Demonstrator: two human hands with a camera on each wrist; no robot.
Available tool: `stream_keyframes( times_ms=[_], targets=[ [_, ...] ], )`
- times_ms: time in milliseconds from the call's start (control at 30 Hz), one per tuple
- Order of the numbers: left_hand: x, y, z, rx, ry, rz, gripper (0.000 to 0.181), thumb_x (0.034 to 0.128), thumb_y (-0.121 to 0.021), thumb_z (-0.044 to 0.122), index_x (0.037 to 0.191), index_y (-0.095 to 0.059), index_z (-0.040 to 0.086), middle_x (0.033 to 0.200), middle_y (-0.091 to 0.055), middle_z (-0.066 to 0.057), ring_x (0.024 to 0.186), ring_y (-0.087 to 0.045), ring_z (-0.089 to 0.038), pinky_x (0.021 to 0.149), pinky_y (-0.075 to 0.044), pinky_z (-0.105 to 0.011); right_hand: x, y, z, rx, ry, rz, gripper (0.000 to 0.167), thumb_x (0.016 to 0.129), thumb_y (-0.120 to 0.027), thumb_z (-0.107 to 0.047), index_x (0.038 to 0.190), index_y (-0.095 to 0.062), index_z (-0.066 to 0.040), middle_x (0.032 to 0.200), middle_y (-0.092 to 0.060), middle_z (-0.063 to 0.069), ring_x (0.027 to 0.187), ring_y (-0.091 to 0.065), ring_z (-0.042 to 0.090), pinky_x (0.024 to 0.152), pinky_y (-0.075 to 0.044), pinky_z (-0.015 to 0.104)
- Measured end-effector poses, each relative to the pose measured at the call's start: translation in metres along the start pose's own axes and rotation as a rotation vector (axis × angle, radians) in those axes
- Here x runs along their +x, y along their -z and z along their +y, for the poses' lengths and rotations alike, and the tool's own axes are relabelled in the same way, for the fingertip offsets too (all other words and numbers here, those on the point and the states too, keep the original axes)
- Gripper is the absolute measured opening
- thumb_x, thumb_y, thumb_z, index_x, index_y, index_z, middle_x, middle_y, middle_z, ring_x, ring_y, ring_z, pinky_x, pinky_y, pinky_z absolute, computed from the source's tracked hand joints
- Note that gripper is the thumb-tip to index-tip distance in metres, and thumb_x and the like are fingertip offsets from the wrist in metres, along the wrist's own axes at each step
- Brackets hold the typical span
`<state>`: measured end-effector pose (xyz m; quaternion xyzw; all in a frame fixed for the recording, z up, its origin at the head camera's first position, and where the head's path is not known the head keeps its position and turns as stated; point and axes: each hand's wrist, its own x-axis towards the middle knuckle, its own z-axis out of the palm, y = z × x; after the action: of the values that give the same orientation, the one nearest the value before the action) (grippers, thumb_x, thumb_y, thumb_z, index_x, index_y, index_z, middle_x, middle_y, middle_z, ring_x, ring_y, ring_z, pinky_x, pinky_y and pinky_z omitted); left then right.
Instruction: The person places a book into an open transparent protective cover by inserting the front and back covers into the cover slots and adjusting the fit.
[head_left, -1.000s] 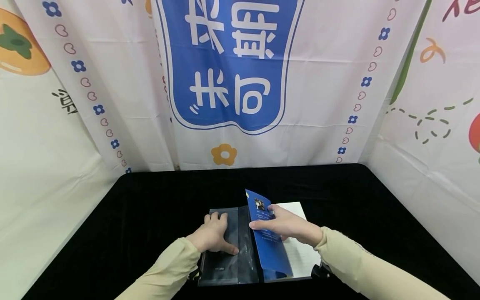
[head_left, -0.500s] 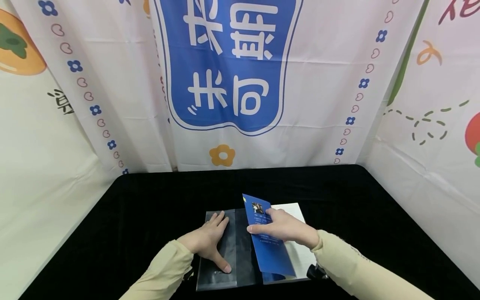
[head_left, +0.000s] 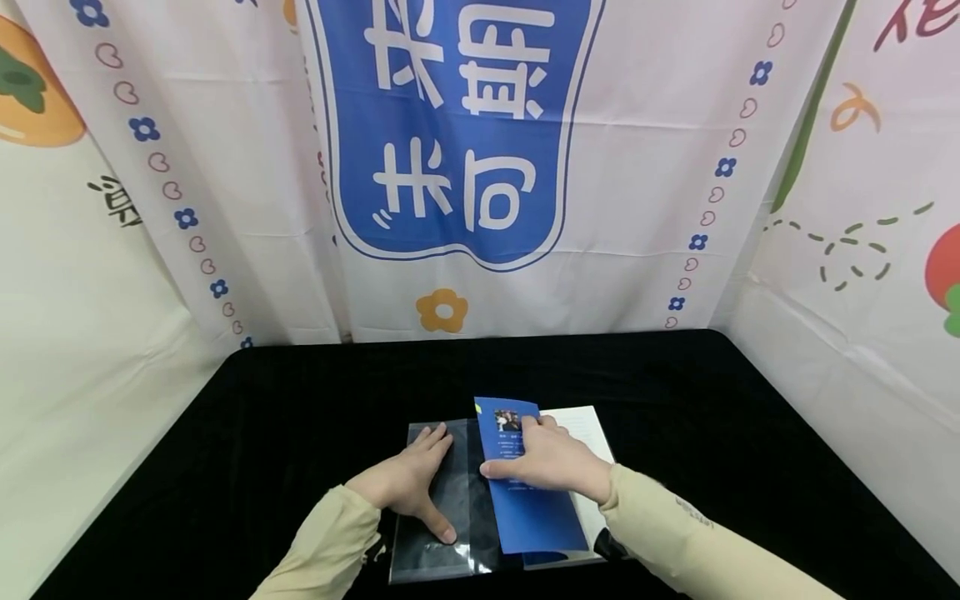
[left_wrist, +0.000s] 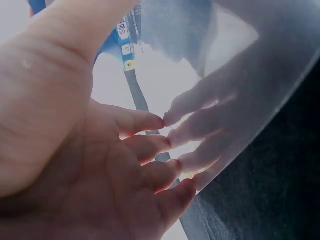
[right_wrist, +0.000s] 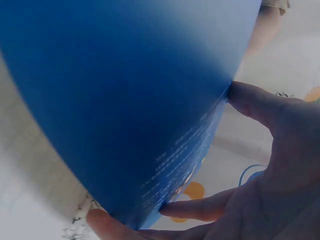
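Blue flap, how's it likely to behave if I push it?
The blue flap probably flexes easily, since it bows in the right wrist view. It's likely light, looking sheet-thin. It might crease if forced, as its edge appears thin.

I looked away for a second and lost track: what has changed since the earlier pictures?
The blue flap moved left and toward the person, with the right hand still holding it. The left hand shifted its thumb nearer the person. Nothing was newly grasped or released. The left hand stays on the clear cover.
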<state>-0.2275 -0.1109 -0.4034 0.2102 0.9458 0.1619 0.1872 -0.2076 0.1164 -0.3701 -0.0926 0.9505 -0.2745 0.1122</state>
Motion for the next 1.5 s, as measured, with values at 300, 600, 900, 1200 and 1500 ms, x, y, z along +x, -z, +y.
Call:
stream_keyframes(
  times_ms=[300,600,900,1200,1500],
  targets=[
    [-0.003,-0.003,-0.003,-0.002,-0.004,0.008,0.132,0.0524,-0.094,0.054,0.151,-0.028,-0.005,0.16,-0.016,-0.021,0.146,-0.01,-0.039,0.114,-0.02,-0.053,0.008,-0.017,-0.027,-0.308,0.016,0.04,0.103,0.076,-0.073,-0.062,0.14,-0.043,0.012,0.143,-0.032,0.039,0.111,-0.051,0.05,0.081,-0.051,0.057],
    [-0.004,-0.001,-0.007,-0.034,-0.013,0.005,0.13,0.0546,-0.094,0.053,0.151,-0.028,-0.005,0.16,-0.015,-0.021,0.146,-0.009,-0.039,0.113,-0.02,-0.053,0.014,-0.024,-0.038,-0.476,-0.017,0.041,0.103,0.075,-0.072,-0.064,0.139,-0.045,0.012,0.142,-0.035,0.039,0.114,-0.051,0.05,0.09,-0.049,0.051],
    [-0.006,-0.002,-0.007,-0.04,-0.034,0.024,0.129,0.0552,-0.095,0.048,0.15,-0.027,-0.008,0.159,-0.015,-0.023,0.145,-0.01,-0.041,0.113,-0.02,-0.052,0.017,-0.028,-0.029,-0.496,-0.042,0.026,0.103,0.074,-0.072,-0.066,0.137,-0.047,0.011,0.137,-0.042,0.036,0.111,-0.053,0.047,0.092,-0.048,0.051],
    [-0.005,-0.002,-0.005,-0.038,-0.046,0.004,0.129,0.0576,-0.094,0.05,0.151,-0.025,-0.007,0.16,-0.013,-0.021,0.146,-0.007,-0.039,0.114,-0.019,-0.052,0.02,-0.031,-0.027,-0.611,-0.02,0.028,0.102,0.075,-0.068,-0.071,0.135,-0.052,0.011,0.136,-0.045,0.035,0.116,-0.051,0.047,0.092,-0.048,0.048],
    [-0.004,0.001,-0.003,-0.001,-0.047,-0.034,0.126,0.0609,-0.09,0.054,0.153,-0.026,-0.002,0.161,-0.012,-0.019,0.146,-0.006,-0.039,0.113,-0.019,-0.054,0.017,-0.032,-0.024,-0.68,0.007,0.042,0.097,0.079,-0.063,-0.073,0.135,-0.055,0.007,0.134,-0.048,0.033,0.117,-0.052,0.046,0.089,-0.05,0.047]
  ],
)
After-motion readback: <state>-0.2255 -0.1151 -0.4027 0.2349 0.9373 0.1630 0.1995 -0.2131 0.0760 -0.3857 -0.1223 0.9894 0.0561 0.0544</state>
